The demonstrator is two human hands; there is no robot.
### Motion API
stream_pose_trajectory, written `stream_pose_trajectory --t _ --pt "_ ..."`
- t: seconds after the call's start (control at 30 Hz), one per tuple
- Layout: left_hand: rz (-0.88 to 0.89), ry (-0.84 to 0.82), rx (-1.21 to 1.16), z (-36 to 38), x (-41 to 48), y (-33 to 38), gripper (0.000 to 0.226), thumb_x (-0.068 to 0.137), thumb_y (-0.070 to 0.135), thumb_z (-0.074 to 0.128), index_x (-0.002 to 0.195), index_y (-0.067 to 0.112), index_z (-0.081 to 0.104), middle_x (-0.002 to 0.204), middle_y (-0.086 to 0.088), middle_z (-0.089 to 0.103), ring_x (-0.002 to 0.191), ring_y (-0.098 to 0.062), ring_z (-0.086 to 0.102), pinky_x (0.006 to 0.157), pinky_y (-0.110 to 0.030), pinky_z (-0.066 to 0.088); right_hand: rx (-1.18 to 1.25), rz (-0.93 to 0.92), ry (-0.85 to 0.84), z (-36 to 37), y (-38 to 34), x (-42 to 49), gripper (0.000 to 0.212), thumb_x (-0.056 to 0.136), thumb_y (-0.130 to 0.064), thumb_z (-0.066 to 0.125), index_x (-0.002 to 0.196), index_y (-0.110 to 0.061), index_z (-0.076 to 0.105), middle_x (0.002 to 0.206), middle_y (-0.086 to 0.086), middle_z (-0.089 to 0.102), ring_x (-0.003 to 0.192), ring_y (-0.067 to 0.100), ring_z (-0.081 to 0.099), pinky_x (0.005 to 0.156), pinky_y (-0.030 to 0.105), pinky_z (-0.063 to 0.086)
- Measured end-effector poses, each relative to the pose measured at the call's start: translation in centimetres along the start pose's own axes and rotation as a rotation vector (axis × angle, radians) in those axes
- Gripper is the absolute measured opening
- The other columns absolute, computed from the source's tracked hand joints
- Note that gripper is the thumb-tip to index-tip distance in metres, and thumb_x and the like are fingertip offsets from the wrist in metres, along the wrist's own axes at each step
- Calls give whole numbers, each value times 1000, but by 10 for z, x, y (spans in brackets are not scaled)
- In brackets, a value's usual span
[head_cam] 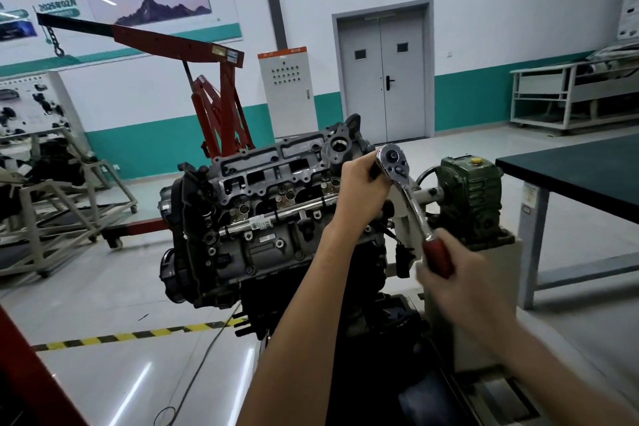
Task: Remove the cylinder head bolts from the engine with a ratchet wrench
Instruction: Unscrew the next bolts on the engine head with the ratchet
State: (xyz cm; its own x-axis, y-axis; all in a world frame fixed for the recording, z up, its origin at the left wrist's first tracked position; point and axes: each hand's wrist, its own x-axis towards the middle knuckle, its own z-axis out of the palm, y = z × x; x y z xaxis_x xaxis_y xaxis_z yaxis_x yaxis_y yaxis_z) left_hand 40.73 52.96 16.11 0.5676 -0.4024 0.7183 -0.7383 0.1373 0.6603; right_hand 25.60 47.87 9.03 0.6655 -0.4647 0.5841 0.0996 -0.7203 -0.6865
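Note:
The engine (262, 218) sits tilted on a stand, its open cylinder head (276, 176) facing me, with several bolts visible along it. A chrome ratchet wrench (404, 183) with a red handle stands over the head's right end. My left hand (363, 190) grips the black extension or socket just under the ratchet head. My right hand (463, 273), blurred, holds the red handle (437, 254) low and to the right. The socket tip and the bolt under it are hidden by my left hand.
A green gearbox (473, 194) of the stand lies right behind the wrench. A dark-topped workbench (581, 173) stands to the right, a red engine crane (214, 104) behind the engine. Yellow-black floor tape (138, 334) and a cable cross the floor at left.

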Motion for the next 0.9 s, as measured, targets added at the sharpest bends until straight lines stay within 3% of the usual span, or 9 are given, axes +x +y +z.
stream_pose_trajectory --t 0.1,0.17,0.27,0.33,0.43,0.57,0.67,0.77,0.9 --pt "-20 6 -2 1 2 -5 23 80 -13 55 58 -6 52 56 -7 42 59 -12 30 53 -27 26 300 105 97 53 -32 -16 27 76 0 62 79 -22 46 50 -7 44 41 1 48 38 6 31" --pt "-27 4 5 0 2 -6 23 82 -12 56 59 -7 51 55 -14 45 59 -13 32 55 -28 27 332 85 72 57 -35 -16 32 75 3 60 80 -24 45 49 -10 42 41 -4 48 40 3 31" --pt "-22 -43 12 -3 3 0 13 80 -9 57 68 -8 61 65 -29 58 61 -14 40 57 -27 33 67 -30 -144 0 -2 5 41 75 3 66 93 -29 48 59 -10 49 51 -7 53 50 9 39" --pt "-29 -80 37 -3 5 4 23 81 -5 57 59 -1 56 56 -16 51 54 -12 34 51 -26 29 -213 -129 -258 -48 17 33 34 73 4 68 99 -14 56 60 -11 50 53 -5 54 52 6 40" --pt "-25 -102 51 -3 6 4 33 81 -4 56 53 11 45 53 0 41 51 -8 27 48 -21 25 -405 -236 -204 -78 20 64 35 70 6 71 103 -1 61 58 -13 49 47 -6 48 51 3 38" --pt "6 -74 37 2 3 1 21 80 -7 55 60 -8 50 55 -10 42 55 -11 29 51 -25 26 -179 -70 -57 -31 16 23 32 75 -1 69 105 -4 58 61 -9 47 50 -3 45 49 2 39" --pt "38 -49 13 4 3 -1 34 76 -12 58 52 9 45 53 -2 39 56 -8 28 51 -25 26 118 97 108 28 -6 -11 20 74 -2 67 87 -15 57 54 -6 48 43 3 46 45 8 36" --pt "65 -40 15 4 5 -4 45 78 -11 62 50 19 42 51 10 38 51 -2 27 50 -17 25 435 153 100 62 -30 -15 25 76 3 60 74 -19 48 45 -6 42 35 4 39 37 15 35" --pt "50 -36 20 3 6 -2 49 77 -11 58 51 26 41 50 11 39 51 -3 28 49 -16 26 201 27 -104 12 -4 -1 32 76 3 63 84 -26 52 57 -3 51 45 3 47 45 14 38"
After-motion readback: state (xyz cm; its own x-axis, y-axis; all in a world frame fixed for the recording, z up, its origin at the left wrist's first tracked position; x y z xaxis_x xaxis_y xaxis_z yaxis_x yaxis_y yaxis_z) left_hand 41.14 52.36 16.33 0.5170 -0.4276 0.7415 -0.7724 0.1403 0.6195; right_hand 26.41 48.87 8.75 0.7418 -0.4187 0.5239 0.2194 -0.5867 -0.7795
